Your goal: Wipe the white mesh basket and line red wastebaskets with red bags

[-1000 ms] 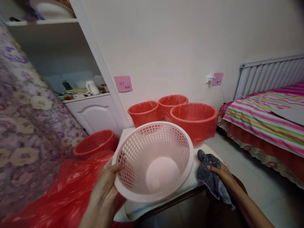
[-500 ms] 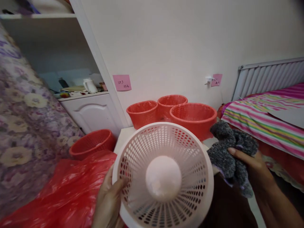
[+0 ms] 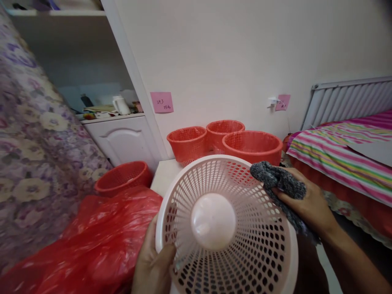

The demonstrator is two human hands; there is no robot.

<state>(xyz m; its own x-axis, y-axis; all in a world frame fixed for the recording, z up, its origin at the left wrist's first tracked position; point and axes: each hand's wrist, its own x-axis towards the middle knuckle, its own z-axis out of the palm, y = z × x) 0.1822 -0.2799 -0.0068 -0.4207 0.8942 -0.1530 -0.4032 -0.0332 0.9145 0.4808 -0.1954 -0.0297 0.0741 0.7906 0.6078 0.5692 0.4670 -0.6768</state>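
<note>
— While the left hand (image 3: 153, 261) grips the rim of the pink plastic basket (image 3: 226, 228), what is the other hand doing?

— The right hand (image 3: 306, 204) is closed around a grey cloth (image 3: 280, 181). It presses the cloth on the basket's top right edge.

— Where is the basket?

— Up in the air, close to the person. It is tipped so you look right inside it. Behind it is a white table (image 3: 163, 175) with three red baskets (image 3: 251, 145) on it.

— Is the basket heavy?

— I think it is light. It is thin plastic full of holes. It looks stiff, but a hard squeeze could bend it. The rim is the best place to hold it, with the thumb inside.

— And the cloth?

— Soft and floppy. It looks easy to bunch up in your fingers.

— What is on the left?

— A red plastic bag (image 3: 92, 241), and one more red basket (image 3: 122, 177) behind it.
</note>
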